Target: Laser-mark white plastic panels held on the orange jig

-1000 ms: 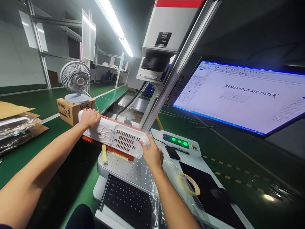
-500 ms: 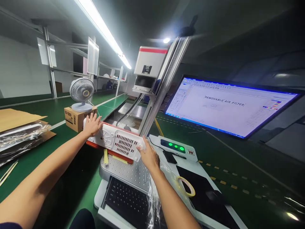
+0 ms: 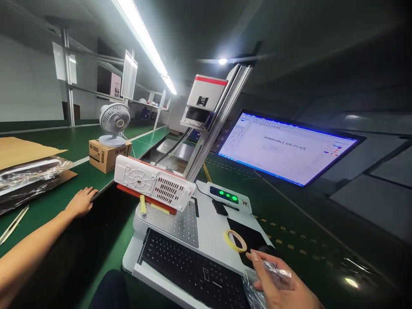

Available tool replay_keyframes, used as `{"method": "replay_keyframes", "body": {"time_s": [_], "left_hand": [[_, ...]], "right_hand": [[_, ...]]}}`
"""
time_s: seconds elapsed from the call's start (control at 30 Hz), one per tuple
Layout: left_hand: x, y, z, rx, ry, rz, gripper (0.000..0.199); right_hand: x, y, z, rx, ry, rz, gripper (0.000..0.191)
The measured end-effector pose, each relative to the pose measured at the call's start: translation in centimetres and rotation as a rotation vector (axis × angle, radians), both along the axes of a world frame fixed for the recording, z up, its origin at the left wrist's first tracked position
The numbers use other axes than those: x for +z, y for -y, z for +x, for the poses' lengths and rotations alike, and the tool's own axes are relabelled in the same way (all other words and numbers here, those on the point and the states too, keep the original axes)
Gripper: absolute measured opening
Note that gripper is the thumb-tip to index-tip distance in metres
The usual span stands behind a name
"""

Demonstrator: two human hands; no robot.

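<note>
A white plastic panel [image 3: 124, 171] with a slotted grille and a round spoked pattern leans on an orange-red holder [image 3: 148, 200]. The holder stands above the perforated metal plate [image 3: 180, 227] of the marking machine, and neither hand touches the panel. My left hand [image 3: 80, 202] rests at the edge of the green bench, fingers stretched out and holding nothing. At the lower right, crumpled clear plastic film [image 3: 254, 292] is pinched in my right hand [image 3: 280, 283]. A roll of yellow tape [image 3: 235, 241] lies just left of that hand.
A keyboard [image 3: 189, 266] sits on a pull-out tray in front. On the left bench are a fan [image 3: 114, 122] on a cardboard box [image 3: 102, 156], tweezers [image 3: 14, 225] and wrapped flat sheets [image 3: 35, 176]. The machine column [image 3: 219, 124] and monitor [image 3: 286, 148] rise behind.
Both hands have left the panel, which stays on its holder. My left hand moved down and left to the bench edge; my right hand moved down and right, pulling the clear film off the plate.
</note>
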State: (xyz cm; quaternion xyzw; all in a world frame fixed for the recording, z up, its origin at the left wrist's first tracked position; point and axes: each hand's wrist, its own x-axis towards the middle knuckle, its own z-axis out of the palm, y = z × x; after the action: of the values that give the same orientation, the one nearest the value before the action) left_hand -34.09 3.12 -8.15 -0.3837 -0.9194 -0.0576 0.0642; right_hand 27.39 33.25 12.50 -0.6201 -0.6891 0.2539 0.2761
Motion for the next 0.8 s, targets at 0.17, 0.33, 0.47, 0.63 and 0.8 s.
{"method": "replay_keyframes", "body": {"time_s": [0.17,0.33,0.47,0.63,0.8], "left_hand": [[1.3,0.2,-0.6,-0.07,-0.011,-0.015,0.068],[0.8,0.1,-2.3,-0.035,-0.006,0.032,0.058],[0.2,0.0,-2.1,-0.051,-0.037,0.072,0.058],[0.3,-0.1,-1.7,-0.029,-0.071,0.006,0.059],[0.6,-0.1,-1.0,-0.018,-0.039,0.01,0.062]], "right_hand": [[-8.8,1.9,1.2,0.059,0.002,-0.063,0.068],[-18.1,2.8,0.0,0.177,0.11,-0.095,0.045],[-20.2,1.5,-1.7,0.179,0.174,-0.129,0.033],[-20.3,-0.6,-3.2,0.211,0.314,-0.152,0.031],[-19.4,-1.5,-3.2,0.242,0.38,-0.161,0.027]]}}
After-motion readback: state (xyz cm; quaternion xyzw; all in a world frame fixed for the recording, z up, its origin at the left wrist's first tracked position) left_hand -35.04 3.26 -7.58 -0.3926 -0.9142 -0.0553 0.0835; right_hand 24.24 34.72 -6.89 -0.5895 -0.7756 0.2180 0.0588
